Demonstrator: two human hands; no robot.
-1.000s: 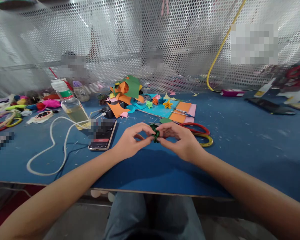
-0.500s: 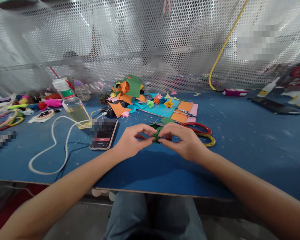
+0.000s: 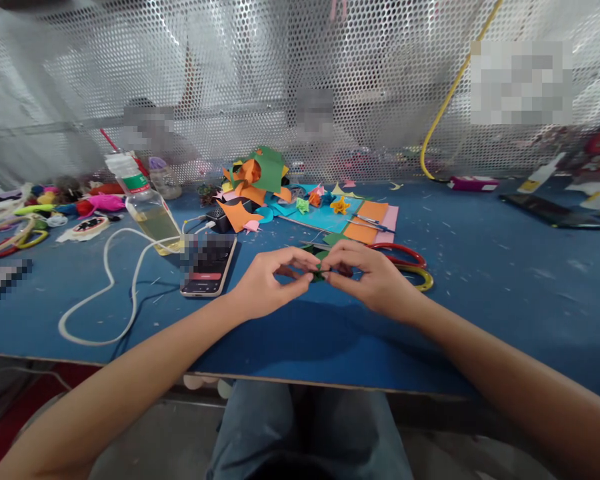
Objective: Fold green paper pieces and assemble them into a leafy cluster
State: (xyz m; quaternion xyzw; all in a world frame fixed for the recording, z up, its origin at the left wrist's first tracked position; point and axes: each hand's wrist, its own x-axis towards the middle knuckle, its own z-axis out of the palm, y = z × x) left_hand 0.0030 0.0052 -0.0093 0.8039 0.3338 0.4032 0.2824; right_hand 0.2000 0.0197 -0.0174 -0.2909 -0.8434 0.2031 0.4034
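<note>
The small dark-green folded-paper piece (image 3: 321,274) sits directly between the hands, about equally near both; left hand (image 3: 265,283) and right hand (image 3: 381,279) pinch it, thumbs nearly meeting curled fingertips; its long axis is hidden.

Bottle (image 3: 153,215), phone (image 3: 214,265), white cable (image 3: 95,343); purple box (image 3: 474,183) farther right

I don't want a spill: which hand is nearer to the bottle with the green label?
Left. The left hand sits right of the bottle, with the phone between them; the right hand is farther right, beyond the left one.
</note>
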